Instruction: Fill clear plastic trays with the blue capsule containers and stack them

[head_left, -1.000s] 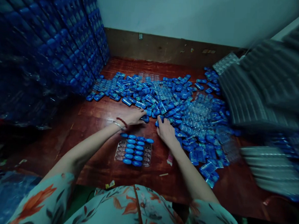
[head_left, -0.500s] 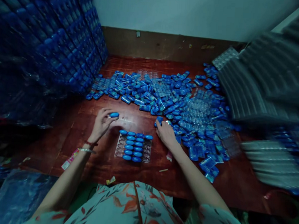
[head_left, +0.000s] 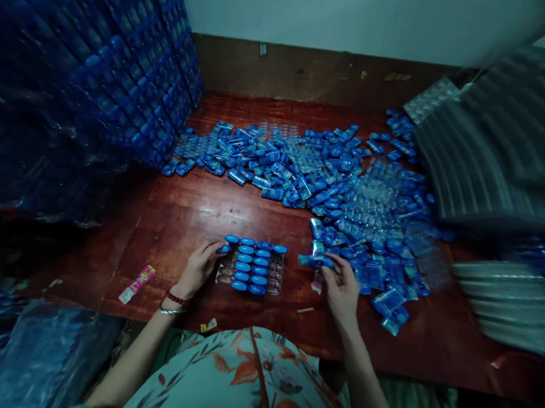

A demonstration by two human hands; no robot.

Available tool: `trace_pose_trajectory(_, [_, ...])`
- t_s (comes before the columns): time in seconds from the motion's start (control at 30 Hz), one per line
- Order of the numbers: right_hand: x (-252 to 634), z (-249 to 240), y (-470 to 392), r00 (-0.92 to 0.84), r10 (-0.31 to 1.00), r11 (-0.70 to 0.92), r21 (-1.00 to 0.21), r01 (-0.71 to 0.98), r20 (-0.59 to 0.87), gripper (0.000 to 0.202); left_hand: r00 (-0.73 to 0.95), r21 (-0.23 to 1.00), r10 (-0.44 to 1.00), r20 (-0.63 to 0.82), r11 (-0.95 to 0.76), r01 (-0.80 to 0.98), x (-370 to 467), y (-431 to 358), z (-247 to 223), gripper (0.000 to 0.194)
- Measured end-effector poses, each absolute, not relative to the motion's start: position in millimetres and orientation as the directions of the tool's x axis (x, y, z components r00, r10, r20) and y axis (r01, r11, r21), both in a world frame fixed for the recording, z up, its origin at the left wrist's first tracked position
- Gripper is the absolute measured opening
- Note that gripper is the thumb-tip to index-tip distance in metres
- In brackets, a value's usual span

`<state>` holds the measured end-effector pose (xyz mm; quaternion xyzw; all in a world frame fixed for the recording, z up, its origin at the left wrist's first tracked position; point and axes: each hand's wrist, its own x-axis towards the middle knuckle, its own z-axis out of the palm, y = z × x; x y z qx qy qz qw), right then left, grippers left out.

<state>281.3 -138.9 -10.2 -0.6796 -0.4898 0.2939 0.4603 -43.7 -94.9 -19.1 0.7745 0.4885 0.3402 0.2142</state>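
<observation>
A clear plastic tray with rows of oval hollows lies in front of me. Glossy blue oval pieces fill its two middle columns and part of its far row. At the tray's far left corner, my left hand is closed on another blue oval piece, held by the fingertips. Right of the tray, my right hand pinches a small blue packet with shiny wrapping. The packet is slightly blurred, and its far side overlaps other packets.
A heap of blue packets spreads across the table's back and right, with clear empty trays among them. Tall stacks of filled blue trays rise at left. Stacked grey trays stand at right. A pink wrapper lies front left.
My left hand has come nearer and right, bringing its blue oval piece to the tray's edge. My right hand has drawn back from the heap with a packet. The view has shifted slightly.
</observation>
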Motion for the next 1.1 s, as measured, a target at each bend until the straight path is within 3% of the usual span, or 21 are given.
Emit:
trace_pose_trajectory(0.07, [267, -15, -153, 0.365, 0.93, -0.091, -0.932, 0.35, 0.047, 0.028, 0.401, 0.608, 0.86, 0.315, -0.508, 0.61, -48, -92, -20, 0.032])
trace_pose_trajectory(0.17, [248, -21, -155, 0.29, 0.941, 0.021, -0.883, 0.468, 0.176, 0.019, 0.483, 0.554, 0.815, 0.321, -0.575, 0.602, -52, -90, -21, 0.034])
trace_pose_trajectory(0.3, [242, -29, -143, 0.005, 0.935, 0.278, -0.74, 0.613, 0.355, 0.018, 0.521, 0.513, 0.804, 0.286, -0.588, 0.625, -55, -93, -24, 0.035])
trace_pose_trajectory(0.4, [251, -29, -134, -0.224, 0.891, 0.439, -0.625, 0.645, 0.395, 0.028, 0.559, 0.49, 0.794, 0.239, -0.596, 0.637, -57, -94, -21, 0.036])
trace_pose_trajectory(0.5, [257, -18, -124, -0.425, 0.847, 0.531, -0.465, 0.709, 0.319, 0.036, 0.58, 0.491, 0.787, 0.209, -0.597, 0.634, -54, -92, -12, 0.035])
trace_pose_trajectory(0.67, [239, 15, -105, -0.586, 0.811, 0.578, -0.164, 0.799, 0.006, 0.035, 0.613, 0.488, 0.78, 0.126, -0.587, 0.646, -40, -83, 2, 0.034])
trace_pose_trajectory(0.77, [221, 27, -101, -0.575, 0.81, 0.572, -0.063, 0.818, -0.119, 0.032, 0.619, 0.39, 0.768, 0.168, -0.628, 0.674, -36, -81, -2, 0.037])
trace_pose_trajectory(0.87, [212, 29, -109, -0.495, 0.862, 0.491, -0.06, 0.869, -0.112, 0.035, 0.575, 0.256, 0.781, 0.245, -0.624, 0.739, -37, -86, -11, 0.042])
trace_pose_trajectory(1.0, [225, 16, -127, -0.348, 0.938, 0.346, -0.112, 0.931, 0.004, 0.039, 0.519, 0.226, 0.807, 0.281, -0.581, 0.781, -43, -96, -23, 0.054])
trace_pose_trajectory(1.1, [252, -1, -126, -0.064, 0.979, 0.095, -0.15, 0.984, 0.195, 0.042, 0.476, 0.276, 0.829, 0.295, -0.55, 0.788, -44, -101, -29, 0.056])
